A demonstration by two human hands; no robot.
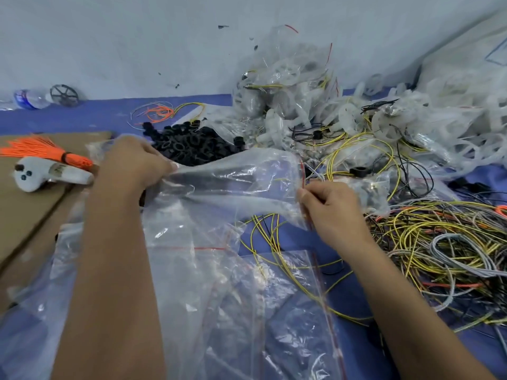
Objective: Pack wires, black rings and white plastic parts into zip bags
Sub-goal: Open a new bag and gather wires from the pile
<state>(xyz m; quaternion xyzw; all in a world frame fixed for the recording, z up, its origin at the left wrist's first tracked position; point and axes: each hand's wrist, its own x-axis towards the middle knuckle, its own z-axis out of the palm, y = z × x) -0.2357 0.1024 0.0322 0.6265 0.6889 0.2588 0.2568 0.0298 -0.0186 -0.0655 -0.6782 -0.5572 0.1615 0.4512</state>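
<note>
Now | left hand (134,163) is gripping one end of a clear red-striped zip bag (233,179) | right hand (329,207) is pinching its red-striped mouth edge | bag is hanging stretched above the blue counter (82,116), near a pile of black rings (189,144).

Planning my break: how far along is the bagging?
Done: a heap of filled bags by the wall. In hand: both the left hand and right hand hold an empty zip bag. Left: black rings, tangled wires, loose white parts.
</note>
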